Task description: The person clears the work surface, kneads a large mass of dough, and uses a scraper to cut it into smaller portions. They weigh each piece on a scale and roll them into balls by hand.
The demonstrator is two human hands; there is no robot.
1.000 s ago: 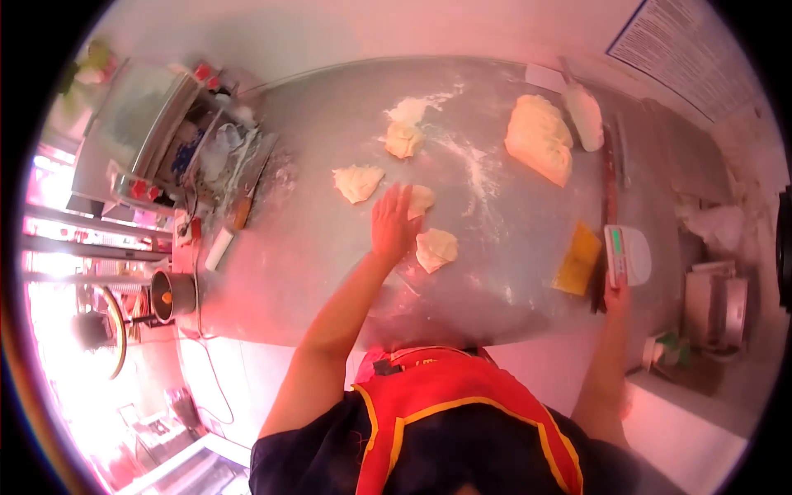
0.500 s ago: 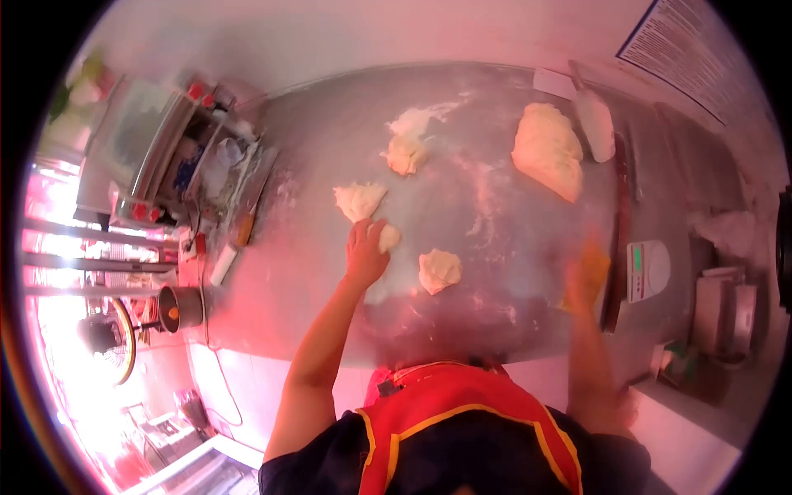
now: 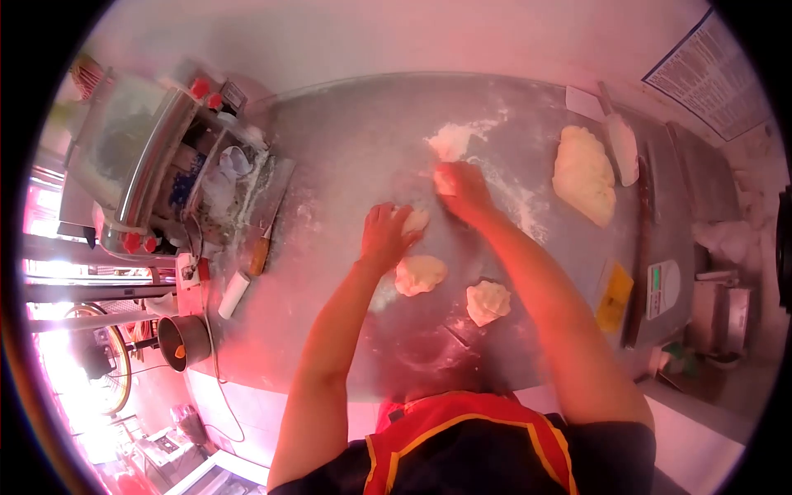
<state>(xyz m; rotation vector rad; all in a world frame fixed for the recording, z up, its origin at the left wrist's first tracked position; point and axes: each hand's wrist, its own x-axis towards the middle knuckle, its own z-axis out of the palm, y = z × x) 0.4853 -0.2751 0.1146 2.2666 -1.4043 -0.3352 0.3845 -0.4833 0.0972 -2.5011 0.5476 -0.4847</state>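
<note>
My left hand [image 3: 388,237] lies over a dough piece [image 3: 415,220] at the middle of the steel table, its fingers curved round the left side. Up and to the right, my right hand [image 3: 467,192] is closed on another dough piece [image 3: 446,180], beside a patch of white flour [image 3: 452,142]. Just below my left hand sits a rounded dough lump [image 3: 420,275]. A folded dough lump [image 3: 488,303] rests to the lower right. The largest dough mass [image 3: 583,175] lies at the right of the table.
A yellow scraper [image 3: 615,298] lies by a digital scale [image 3: 663,289] on the right. Behind the large dough is a broad blade [image 3: 621,148]. A machine [image 3: 148,157], a white roller [image 3: 234,294] and a metal pot [image 3: 184,341] are on the left.
My right hand has left the yellow scraper and moved left onto a dough piece. My left hand has shifted to the upper dough piece. The whole view has shifted slightly.
</note>
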